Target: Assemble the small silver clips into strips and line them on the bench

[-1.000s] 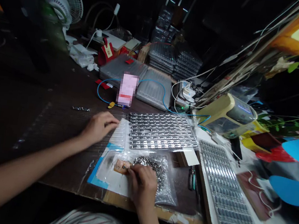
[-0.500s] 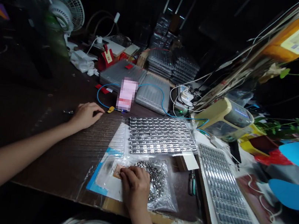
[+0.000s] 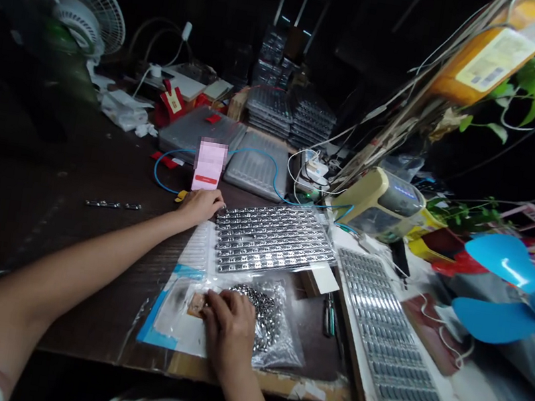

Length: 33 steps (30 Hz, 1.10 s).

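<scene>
My left hand (image 3: 200, 206) is at the upper left corner of a tray packed with rows of shiny metal pieces (image 3: 274, 240). Its fingers are bent together at the tray's edge; what they pinch is hidden. On the dark table to the left lie small metal strips (image 3: 103, 204). My right hand (image 3: 231, 326) rests over a clear plastic bag (image 3: 288, 348) with a heap of small metal parts (image 3: 267, 318). Thumb and fingertips are closed beside a small brown piece (image 3: 196, 304); anything between them is too small to make out. White and blue sheeting (image 3: 159, 318) lies under that hand.
A phone (image 3: 207, 175) stands behind my left hand, with a blue cable (image 3: 273, 161) around it. Clear trays (image 3: 257, 165) lie behind. To the right are another filled tray (image 3: 388, 332), a green-handled tool (image 3: 329, 317) and a blue-bladed fan (image 3: 506, 316). A white fan (image 3: 70, 3) stands far left.
My left hand has moved right, from beside the loose metal strips to the tray's corner, uncovering another strip. My right hand stays by the brown piece. The view has shifted slightly right.
</scene>
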### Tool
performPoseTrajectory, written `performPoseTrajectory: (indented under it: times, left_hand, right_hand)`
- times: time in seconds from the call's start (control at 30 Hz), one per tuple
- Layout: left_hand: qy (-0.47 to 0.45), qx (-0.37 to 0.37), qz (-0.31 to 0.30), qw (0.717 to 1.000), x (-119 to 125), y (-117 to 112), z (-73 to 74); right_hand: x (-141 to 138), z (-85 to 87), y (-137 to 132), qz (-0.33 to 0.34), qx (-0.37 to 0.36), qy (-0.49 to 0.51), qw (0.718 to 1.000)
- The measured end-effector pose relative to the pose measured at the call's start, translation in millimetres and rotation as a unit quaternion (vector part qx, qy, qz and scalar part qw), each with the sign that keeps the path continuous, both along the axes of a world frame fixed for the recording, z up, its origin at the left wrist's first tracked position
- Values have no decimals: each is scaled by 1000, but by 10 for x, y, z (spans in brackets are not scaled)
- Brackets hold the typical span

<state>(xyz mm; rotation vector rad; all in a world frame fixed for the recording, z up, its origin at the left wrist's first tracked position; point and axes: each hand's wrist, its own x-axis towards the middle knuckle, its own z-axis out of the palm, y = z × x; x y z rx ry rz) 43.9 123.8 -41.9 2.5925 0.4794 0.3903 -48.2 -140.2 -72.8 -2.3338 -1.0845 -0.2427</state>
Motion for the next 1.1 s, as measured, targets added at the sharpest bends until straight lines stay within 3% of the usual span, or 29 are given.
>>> performPoseTrajectory:
  times: [0.1,0.27,0.47,0.67,0.83,1.1]
  left_hand:
    - [-13,-42,-17,999,-280,5,69]
    - [-14,-239,-79,968,-923,-213,74]
    - [-36,-235,-119,964,-1445,-678,-115]
    - [-65,-206,-142,966,-1562,-962,-283]
    - [-89,-164,-168,968,-1587,-1015,-383]
    - [-95,-103,-179,974,-1578,-1038,-414]
  right_hand:
    - [77,28,-169,-34,-33,-47,998]
    - [162,-17,-388,-50,-85,-74,992]
    - [163,-101,-321,-53,-22,-40,998]
    - [171,-90,-306,-61,50,-2,997]
    - [189,-88,-329,-47,99,36,993]
    - [200,-112,-320,-29,102,32,994]
